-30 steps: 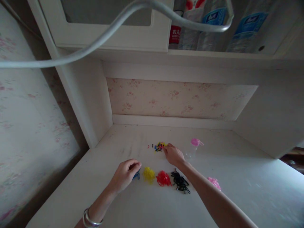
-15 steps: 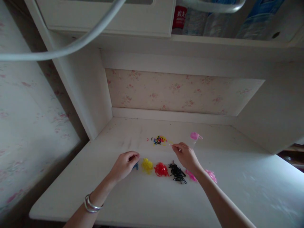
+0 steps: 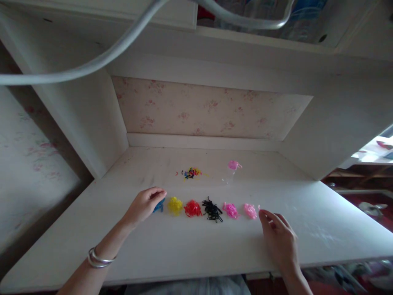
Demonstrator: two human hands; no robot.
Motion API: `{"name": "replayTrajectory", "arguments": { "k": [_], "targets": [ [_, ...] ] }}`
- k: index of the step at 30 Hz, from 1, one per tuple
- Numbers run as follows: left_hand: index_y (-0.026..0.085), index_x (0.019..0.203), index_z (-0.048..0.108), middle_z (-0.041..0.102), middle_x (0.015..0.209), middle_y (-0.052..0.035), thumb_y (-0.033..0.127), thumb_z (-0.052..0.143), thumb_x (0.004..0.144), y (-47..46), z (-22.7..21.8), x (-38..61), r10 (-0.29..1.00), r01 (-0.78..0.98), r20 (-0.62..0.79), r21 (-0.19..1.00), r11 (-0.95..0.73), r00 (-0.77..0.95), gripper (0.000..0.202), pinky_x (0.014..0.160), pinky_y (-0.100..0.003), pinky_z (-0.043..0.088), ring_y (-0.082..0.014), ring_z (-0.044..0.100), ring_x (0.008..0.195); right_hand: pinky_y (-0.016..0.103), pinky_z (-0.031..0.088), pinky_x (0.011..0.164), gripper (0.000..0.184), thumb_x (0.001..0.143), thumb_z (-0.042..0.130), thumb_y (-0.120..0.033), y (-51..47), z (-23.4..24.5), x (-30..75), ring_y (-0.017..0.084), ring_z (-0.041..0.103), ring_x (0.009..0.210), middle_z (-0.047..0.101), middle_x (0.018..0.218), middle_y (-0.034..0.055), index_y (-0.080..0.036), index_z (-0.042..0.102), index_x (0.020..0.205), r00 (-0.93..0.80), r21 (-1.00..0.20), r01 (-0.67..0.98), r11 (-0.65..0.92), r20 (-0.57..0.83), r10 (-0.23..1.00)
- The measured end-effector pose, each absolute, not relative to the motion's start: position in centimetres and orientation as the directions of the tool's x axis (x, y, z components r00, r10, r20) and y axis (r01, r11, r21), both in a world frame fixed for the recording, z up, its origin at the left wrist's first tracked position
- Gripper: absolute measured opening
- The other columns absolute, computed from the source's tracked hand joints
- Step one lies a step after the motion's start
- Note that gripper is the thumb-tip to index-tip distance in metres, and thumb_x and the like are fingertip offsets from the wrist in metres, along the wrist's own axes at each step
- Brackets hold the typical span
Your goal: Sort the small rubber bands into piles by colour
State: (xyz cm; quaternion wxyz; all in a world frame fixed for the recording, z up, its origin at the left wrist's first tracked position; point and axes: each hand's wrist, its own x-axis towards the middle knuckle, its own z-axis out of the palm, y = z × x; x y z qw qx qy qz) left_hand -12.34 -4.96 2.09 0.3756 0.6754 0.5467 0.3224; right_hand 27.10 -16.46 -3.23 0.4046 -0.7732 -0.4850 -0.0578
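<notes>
My left hand hovers at the blue rubber bands, partly covering them. Its thumb and fingertips are pinched together; whatever they hold is too small to make out. At the right end of the row, my right hand pinches a small pale pink rubber band beside the light pink pile. Between the hands lie separate piles of yellow bands, red bands, black bands and deep pink bands. Farther back sits a mixed-colour heap.
A clear container with a pink top stands behind the row on the white desk. A pale curved tube crosses the upper view. Bottles stand on the shelf overhead.
My right hand has moved right and nearer me, from beside the mixed heap to the light pink pile, uncovering both pink piles. My left hand stays by the blue bands. The view has shifted.
</notes>
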Motion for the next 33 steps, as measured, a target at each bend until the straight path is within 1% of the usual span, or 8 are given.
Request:
{"name": "replayTrajectory", "arguments": {
  "k": [3, 6, 13, 15, 19, 23, 28, 33],
  "targets": [
    [0.021, 0.087, 0.068, 0.070, 0.082, -0.0001, 0.052, 0.054, 0.078, -4.8, 1.8, -12.2, 0.983, 0.497, 0.010, 0.862, -0.102, 0.184, 0.035, 0.065, -0.022, 0.043, -0.0164, 0.061, 0.077, 0.023, 0.041, 0.061, 0.036, 0.082, 0.049, -0.053, -15.9, -3.5, 27.3, 0.012, 0.056, 0.060, 0.064, 0.081, 0.0004, -0.023, 0.070, 0.083, 0.553, -0.593, 0.767, -0.248, 0.412, 0.724],
    [0.021, 0.087, 0.068, 0.070, 0.083, -0.0004, 0.052, 0.054, 0.078, -4.7, 1.8, -12.1, 0.985, 0.493, 0.004, 0.865, -0.091, 0.174, 0.036, 0.066, -0.022, 0.042, -0.0165, 0.060, 0.078, 0.023, 0.040, 0.060, 0.033, 0.082, 0.049, -0.049, -15.4, -3.4, 27.0, 0.011, 0.057, 0.059, 0.064, 0.081, -0.0003, -0.025, 0.070, 0.084, 0.530, -0.566, 0.779, -0.268, 0.368, 0.764],
    [0.019, 0.084, 0.069, 0.067, 0.076, -0.0011, 0.054, 0.053, 0.077, -4.9, 2.2, -11.9, 0.990, 0.499, 0.015, 0.863, -0.085, 0.141, 0.039, 0.061, -0.021, 0.040, -0.0153, 0.057, 0.071, 0.024, 0.039, 0.062, 0.033, 0.083, 0.046, -0.047, -15.7, -3.4, 26.8, 0.012, 0.058, 0.060, 0.066, 0.083, 0.0002, -0.026, 0.071, 0.088, 0.493, -0.526, 0.808, -0.266, 0.355, 0.795],
    [0.019, 0.084, 0.068, 0.066, 0.075, -0.0008, 0.054, 0.053, 0.077, -5.0, 2.2, -11.9, 0.990, 0.500, 0.020, 0.861, -0.089, 0.142, 0.040, 0.060, -0.021, 0.040, -0.0151, 0.056, 0.070, 0.024, 0.040, 0.063, 0.033, 0.082, 0.046, -0.046, -15.7, -3.5, 27.1, 0.012, 0.058, 0.062, 0.067, 0.085, 0.0005, -0.025, 0.071, 0.088, 0.504, -0.545, 0.794, -0.269, 0.343, 0.793],
    [0.018, 0.084, 0.068, 0.066, 0.076, -0.0010, 0.055, 0.052, 0.077, -5.0, 2.0, -12.1, 0.988, 0.508, 0.016, 0.857, -0.091, 0.151, 0.041, 0.060, -0.021, 0.040, -0.0149, 0.056, 0.071, 0.025, 0.041, 0.065, 0.033, 0.079, 0.049, -0.044, -15.6, -3.6, 27.6, 0.015, 0.060, 0.064, 0.069, 0.087, 0.0025, -0.022, 0.073, 0.088, 0.589, -0.637, 0.716, -0.285, 0.332, 0.737],
    [0.018, 0.084, 0.068, 0.067, 0.076, -0.0010, 0.055, 0.052, 0.077, -4.8, 1.9, -12.0, 0.989, 0.523, 0.014, 0.848, -0.090, 0.146, 0.041, 0.059, -0.021, 0.039, -0.0149, 0.056, 0.069, 0.026, 0.043, 0.063, 0.035, 0.076, 0.050, -0.046, -15.8, -3.7, 27.8, 0.016, 0.060, 0.064, 0.070, 0.084, 0.0036, -0.021, 0.073, 0.087, 0.622, -0.699, 0.662, -0.272, 0.309, 0.720],
    [0.019, 0.085, 0.069, 0.069, 0.078, -0.0007, 0.050, 0.049, 0.080, -3.9, 2.7, -11.2, 0.963, 0.566, 0.074, 0.796, -0.214, 0.260, 0.037, 0.065, -0.022, 0.041, -0.0158, 0.060, 0.074, 0.026, 0.043, 0.062, 0.039, 0.073, 0.052, -0.052, -15.9, -3.9, 27.9, 0.018, 0.061, 0.065, 0.070, 0.082, 0.0033, -0.022, 0.073, 0.087, 0.626, -0.714, 0.635, -0.293, 0.254, 0.738],
    [0.020, 0.086, 0.070, 0.071, 0.082, -0.0015, 0.041, 0.043, 0.085, -1.5, 3.5, -8.6, 0.878, 0.649, 0.159, 0.616, -0.445, 0.451, 0.034, 0.067, -0.021, 0.041, -0.0145, 0.062, 0.074, 0.026, 0.043, 0.063, 0.042, 0.072, 0.052, -0.056, -16.0, -4.2, 28.0, 0.018, 0.061, 0.066, 0.070, 0.082, 0.0025, -0.023, 0.073, 0.087, 0.629, -0.720, 0.628, -0.295, 0.247, 0.737]
  ]
}}
